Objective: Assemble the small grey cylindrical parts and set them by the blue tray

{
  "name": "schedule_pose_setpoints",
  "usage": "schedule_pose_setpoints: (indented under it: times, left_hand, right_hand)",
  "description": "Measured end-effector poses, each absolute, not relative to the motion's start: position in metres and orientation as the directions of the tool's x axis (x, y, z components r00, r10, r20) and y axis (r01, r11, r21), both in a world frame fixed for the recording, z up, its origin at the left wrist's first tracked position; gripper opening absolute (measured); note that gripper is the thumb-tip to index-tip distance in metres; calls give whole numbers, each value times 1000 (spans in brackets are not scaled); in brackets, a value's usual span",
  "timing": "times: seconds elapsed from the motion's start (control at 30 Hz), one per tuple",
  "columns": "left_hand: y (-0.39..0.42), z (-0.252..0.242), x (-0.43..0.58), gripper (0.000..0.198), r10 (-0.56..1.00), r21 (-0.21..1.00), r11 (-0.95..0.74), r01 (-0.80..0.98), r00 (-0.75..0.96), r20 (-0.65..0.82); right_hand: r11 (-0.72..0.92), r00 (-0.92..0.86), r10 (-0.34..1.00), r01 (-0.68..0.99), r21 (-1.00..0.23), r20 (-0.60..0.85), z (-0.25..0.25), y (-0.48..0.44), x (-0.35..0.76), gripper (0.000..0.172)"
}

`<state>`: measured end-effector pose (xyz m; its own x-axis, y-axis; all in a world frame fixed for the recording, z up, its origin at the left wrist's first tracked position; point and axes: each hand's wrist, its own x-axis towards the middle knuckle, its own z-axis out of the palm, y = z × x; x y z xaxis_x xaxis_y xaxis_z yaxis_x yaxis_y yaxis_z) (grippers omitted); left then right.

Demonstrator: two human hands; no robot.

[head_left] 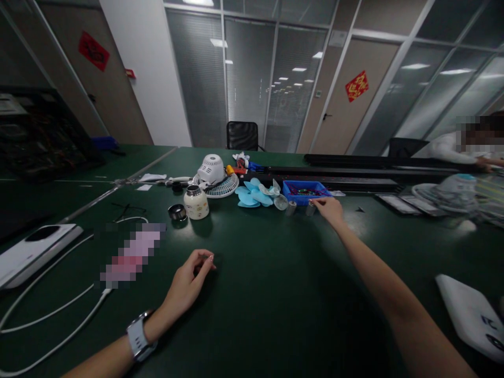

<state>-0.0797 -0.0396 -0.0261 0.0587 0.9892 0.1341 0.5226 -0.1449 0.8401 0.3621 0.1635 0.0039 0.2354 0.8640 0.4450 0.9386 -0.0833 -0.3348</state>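
At the front of the blue tray, my right hand reaches far across the table. Its thumb and fingertips pinch the top of a small metal cylinder. A second metal cylinder stands just to the left of it. Left of the cylinders lie light-blue fan blades and a clear grey fan blade. My left hand, with a watch on the wrist, rests on the green tabletop nearer to me. Its fingers are curled in towards the thumb, and nothing shows in them.
A cream bottle stands beside its dark cap. Behind are a white fan body and its grille. A phone with a white cable lies left, a white device right. A person sits at far right.
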Motion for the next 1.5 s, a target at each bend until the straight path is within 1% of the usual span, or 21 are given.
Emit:
schedule_pose_setpoints:
  times: [0.07, 0.17, 0.27, 0.33, 0.37, 0.5, 0.6, 0.67, 0.77, 0.87, 0.93, 1.0, 1.1, 1.23, 1.3, 1.37, 1.43, 1.5]
  left_hand:
    - [-40, -25, -80, 26, 989, 839, -145, 524, 57, 135]
    - [-41, -25, -79, 26, 989, 837, -146, 528, 62, 134]
    - [-41, -24, -78, 27, 990, 831, -143, 538, 63, 130]
    - [-41, -24, -78, 27, 990, 829, -138, 542, 61, 126]
    - [-41, -24, -78, 27, 990, 829, -139, 541, 61, 126]
    - [-41, -23, -78, 25, 987, 826, -160, 540, 61, 151]
    - [-41, -21, -77, 26, 982, 821, -186, 539, 79, 171]
    - [-43, -21, -75, 28, 975, 814, -220, 537, 100, 197]
    - [-49, -20, -68, 34, 951, 796, -308, 522, 150, 270]
    - [-58, -18, -58, 41, 919, 773, -395, 497, 219, 328]
    - [-63, -16, -52, 44, 908, 752, -420, 508, 240, 344]
    - [-66, -13, -47, 42, 909, 735, -418, 534, 235, 345]
    - [-65, -12, -41, 35, 926, 756, -377, 535, 209, 314]
    - [-62, -11, -37, 31, 954, 861, -299, 412, 128, 270]
    - [-60, -11, -41, 35, 958, 900, -283, 330, 63, 279]
    - [-58, -11, -50, 42, 957, 913, -281, 295, 16, 289]
    - [-56, -14, -60, 49, 961, 897, -269, 349, 40, 273]
    - [-53, -19, -68, 52, 968, 852, -252, 459, 129, 217]
  right_hand:
    - [-32, 184, 827, 959, -283, 531, 2, 157, 356, 39]
    - [112, 4, 745, 985, -131, 667, -4, 143, 337, 50]
    - [199, -148, 740, 980, -3, 656, -10, 136, 311, 57]
    - [188, -165, 745, 982, 34, 646, -14, 139, 297, 56]
    - [170, -149, 749, 985, 29, 646, -16, 142, 293, 53]
    - [120, -43, 777, 990, -80, 628, -15, 151, 288, 42]
    - [175, -51, 790, 974, -144, 611, -10, 135, 282, 37]
    - [269, -117, 801, 947, -178, 587, -6, 110, 269, 35]
    - [467, -306, 810, 852, -236, 500, 1, 58, 238, 36]
    - [650, -516, 745, 704, -286, 423, 5, 12, 203, 38]
    - [719, -598, 694, 609, -335, 401, 5, -7, 185, 40]
    - [747, -633, 663, 529, -402, 399, 0, -15, 173, 43]
    - [750, -635, 645, 417, -514, 426, -9, -18, 164, 43]
    - [691, -605, 681, 343, -637, 413, -17, -20, 158, 40]
    - [646, -592, 716, 361, -672, 370, -16, -23, 158, 39]
    - [597, -579, 753, 404, -693, 312, -13, -25, 161, 35]
    - [542, -559, 792, 460, -703, 246, -9, -27, 168, 33]
    - [493, -531, 824, 502, -710, 196, -6, -28, 178, 33]
